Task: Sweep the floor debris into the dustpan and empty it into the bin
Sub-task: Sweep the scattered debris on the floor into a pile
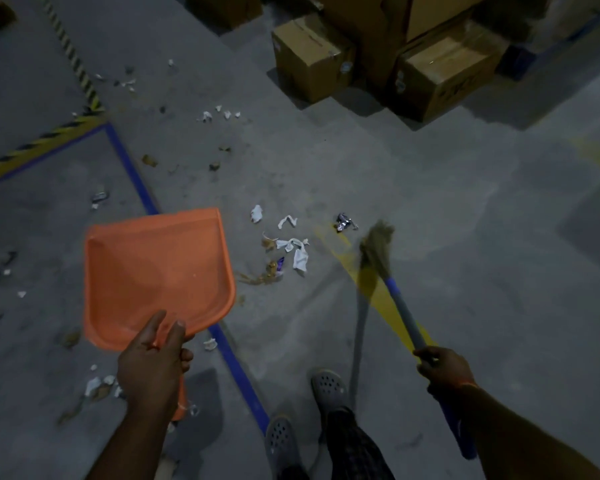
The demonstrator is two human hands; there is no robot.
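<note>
1. L hand (153, 362) grips handle of orange dustpan (156, 271), fingers curled round it, thumb on top; pan is empty, held above floor (430, 220).
2. R hand (442, 367) holds broom (378, 251) w/ fingers wrapped round shaft; bristles are near the yellow line (371, 289).
3. Debris pile (284, 251) (paper scraps, wrapper) lies btwn pan & bristles; more bits are scattered further off.
4. Cardboard boxes (312, 57) are stacked at the far side; grey clogs (328, 388) at bottom.
</note>
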